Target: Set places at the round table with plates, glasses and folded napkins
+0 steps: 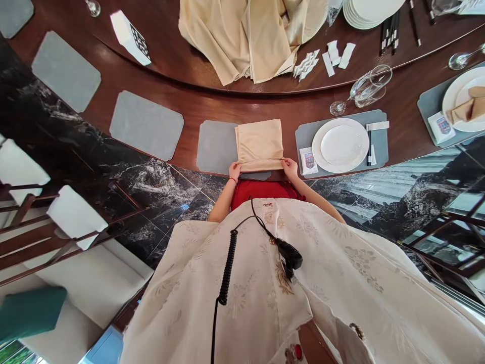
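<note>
Tabletop [212,106]: left hand [235,171] and right hand [290,168] grip the napkin's [259,144] near edge.

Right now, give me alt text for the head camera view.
The left hand and right hand hold the near edge of a folded beige napkin on a gray placemat at a wooden table, beside a white plate.

Right of the middle, a white plate [340,145] sits on a gray mat [303,136], with black chopsticks [369,146] beside it. A glass [369,86] lies on its side above it. More gray mats [146,125] lie at the left. At the top are cream cloth [242,35] and stacked white plates [367,10].
</note>
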The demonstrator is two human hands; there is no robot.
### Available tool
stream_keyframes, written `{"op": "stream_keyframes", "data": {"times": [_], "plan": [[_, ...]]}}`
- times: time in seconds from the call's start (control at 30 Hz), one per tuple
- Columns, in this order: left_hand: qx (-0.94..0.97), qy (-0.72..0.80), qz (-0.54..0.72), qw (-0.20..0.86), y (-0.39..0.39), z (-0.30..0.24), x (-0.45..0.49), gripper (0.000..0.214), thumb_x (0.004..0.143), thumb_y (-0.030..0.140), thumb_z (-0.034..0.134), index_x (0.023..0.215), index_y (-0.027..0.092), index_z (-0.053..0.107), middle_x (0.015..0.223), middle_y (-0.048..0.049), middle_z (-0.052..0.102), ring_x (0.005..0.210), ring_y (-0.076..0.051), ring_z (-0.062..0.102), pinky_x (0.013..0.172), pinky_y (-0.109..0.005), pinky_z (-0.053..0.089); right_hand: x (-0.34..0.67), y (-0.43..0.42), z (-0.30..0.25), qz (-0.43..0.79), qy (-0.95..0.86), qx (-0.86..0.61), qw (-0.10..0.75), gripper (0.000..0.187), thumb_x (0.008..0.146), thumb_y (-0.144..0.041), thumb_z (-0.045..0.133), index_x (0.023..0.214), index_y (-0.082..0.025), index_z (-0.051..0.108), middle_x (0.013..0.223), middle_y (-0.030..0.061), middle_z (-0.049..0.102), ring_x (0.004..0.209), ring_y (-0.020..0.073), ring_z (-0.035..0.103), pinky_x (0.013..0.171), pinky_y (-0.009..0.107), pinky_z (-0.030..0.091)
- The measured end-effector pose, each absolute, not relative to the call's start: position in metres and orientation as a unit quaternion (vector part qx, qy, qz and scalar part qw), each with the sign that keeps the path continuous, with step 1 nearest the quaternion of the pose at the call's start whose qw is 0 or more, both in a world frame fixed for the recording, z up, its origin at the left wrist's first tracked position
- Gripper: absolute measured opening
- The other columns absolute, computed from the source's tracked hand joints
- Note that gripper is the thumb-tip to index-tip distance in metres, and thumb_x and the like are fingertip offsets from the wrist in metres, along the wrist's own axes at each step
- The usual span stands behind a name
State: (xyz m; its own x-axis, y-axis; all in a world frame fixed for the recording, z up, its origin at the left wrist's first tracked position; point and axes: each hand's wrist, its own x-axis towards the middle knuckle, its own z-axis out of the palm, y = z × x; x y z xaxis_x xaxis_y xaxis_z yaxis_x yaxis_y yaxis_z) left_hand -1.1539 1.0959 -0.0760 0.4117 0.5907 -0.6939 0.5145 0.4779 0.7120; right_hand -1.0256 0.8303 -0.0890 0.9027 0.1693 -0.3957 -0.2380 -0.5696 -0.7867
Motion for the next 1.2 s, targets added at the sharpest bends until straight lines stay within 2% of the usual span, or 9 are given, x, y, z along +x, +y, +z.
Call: {"op": "stream_keyframes", "data": {"times": [0.17,0.33,0.53,0.7,0.83,0.93,1.03,1.1,1.2], "plan": [[0.539,0.526,0.073,0.653,1.091,-0.091,-1.16,0.013,0.076,0.015,0.083,0.08,0.018,0.071,0.081,-0.0015,0.07,0.096,-0.019,0.07,0.091,-0.03,0.059,-1.035,0.822,-0.093,0.233,0.068,-0.841,0.484,0.037,0.086,-0.047,0.066,0.104,-0.016,0.076,0.087,0.0049,0.073,0.086,0.0215,0.067,0.084,0.034,0.058],[0.518,0.539,0.105,0.656,1.084,-0.091,-1.163,0.018,0.074,0.018,0.085,0.089,0.017,0.075,0.097,-0.0062,0.078,0.111,-0.021,0.071,0.105,-0.037,0.058,-1.042,0.826,-0.089,0.277,0.208,-0.767,0.541,0.035,0.078,-0.04,0.079,0.104,-0.018,0.072,0.088,0.0018,0.072,0.078,0.0161,0.067,0.071,0.029,0.062],[0.486,0.51,0.085,0.704,1.096,-0.079,-1.168,0.036,0.071,0.016,0.089,0.104,0.017,0.073,0.101,-0.0063,0.078,0.111,-0.019,0.072,0.106,-0.037,0.058,-1.033,0.815,-0.063,0.346,0.309,-0.643,0.609,0.033,0.076,-0.014,0.082,0.104,-0.021,0.066,0.091,0.001,0.073,0.082,0.013,0.071,0.071,0.021,0.064],[0.468,0.451,-0.08,0.756,1.126,-0.065,-1.173,0.032,0.07,0.016,0.091,0.098,0.014,0.074,0.093,-0.0089,0.078,0.097,-0.022,0.075,0.096,-0.039,0.061,-1.02,0.798,-0.038,0.512,0.2,-0.595,0.586,0.023,0.07,-0.012,0.088,0.086,-0.016,0.072,0.081,0.0052,0.074,0.073,0.0142,0.068,0.071,0.024,0.063],[0.591,0.368,-0.094,0.711,1.146,-0.056,-1.171,0.026,0.066,0.023,0.092,0.085,0.017,0.075,0.095,-0.0094,0.078,0.106,-0.028,0.073,0.1,-0.044,0.059,-1.012,0.797,-0.031,0.42,0.081,-0.705,0.565,0.023,0.065,-0.024,0.093,0.076,-0.018,0.074,0.085,0.0039,0.075,0.088,0.0201,0.071,0.092,0.035,0.061],[0.681,0.32,0.016,0.658,1.154,-0.052,-1.16,0.024,0.065,0.024,0.092,0.078,0.019,0.073,0.126,-0.0142,0.074,0.131,-0.033,0.063,0.109,-0.045,0.054,-1.006,0.802,-0.031,0.283,-0.022,-0.776,0.564,0.023,0.07,-0.038,0.088,0.077,-0.021,0.076,0.119,0.0083,0.075,0.122,0.0293,0.066,0.111,0.046,0.053],[0.704,0.282,0.081,0.647,1.156,-0.052,-1.147,0.017,0.071,0.025,0.086,0.078,0.019,0.071,0.148,-0.0149,0.063,0.147,-0.035,0.051,0.115,-0.046,0.048,-1.001,0.805,-0.032,0.207,-0.102,-0.796,0.56,0.021,0.076,-0.043,0.083,0.082,-0.023,0.076,0.14,0.0086,0.067,0.142,0.031,0.053,0.121,0.051,0.042],[0.69,0.28,0.092,0.661,1.153,-0.054,-1.142,0.013,0.075,0.024,0.081,0.084,0.02,0.073,0.14,-0.0137,0.069,0.147,-0.033,0.051,0.118,-0.046,0.045,-1.001,0.806,-0.034,0.186,-0.13,-0.805,0.549,0.02,0.077,-0.044,0.082,0.082,-0.025,0.076,0.131,0.0083,0.072,0.142,0.0305,0.052,0.124,0.052,0.038],[0.647,0.341,0.088,0.676,1.14,-0.058,-1.143,0.008,0.076,0.021,0.075,0.083,0.02,0.072,0.104,-0.0083,0.077,0.127,-0.029,0.065,0.115,-0.045,0.048,-1.008,0.811,-0.04,0.182,-0.084,-0.821,0.534,0.024,0.075,-0.046,0.08,0.082,-0.024,0.074,0.105,0.0079,0.075,0.121,0.0288,0.063,0.115,0.048,0.046]]}}
